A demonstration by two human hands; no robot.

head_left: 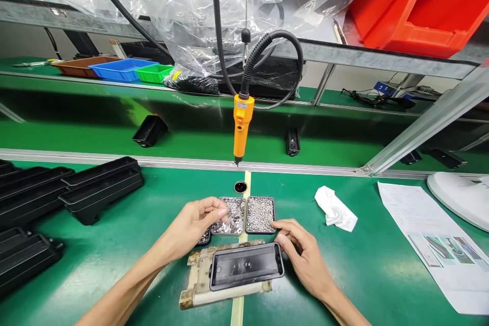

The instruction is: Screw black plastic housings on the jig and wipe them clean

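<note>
My left hand (204, 216) is over a small tray of flat, washer-like metal pieces (234, 214), thumb and fingers pinched together; anything between them is too small to make out. My right hand (300, 249) has its index fingertip at the edge of a second tray, filled with small nut-like metal parts (261, 214). Its thumb is apart from that finger, beside the right end of a long black plastic housing (246, 266). The housing lies open side up, slightly tilted, on a worn pale fixture block (191, 285). Part of a third tray (205, 237) shows under my left wrist.
A yellow-orange electric screwdriver (242, 127) hangs above the bench. Several black housings (103, 186) lie at left. A white cloth (335, 209) and printed sheets (431, 244) are at right. A round black-and-metal piece (240, 187) sits behind the trays. A red bin (420, 5) stands overhead.
</note>
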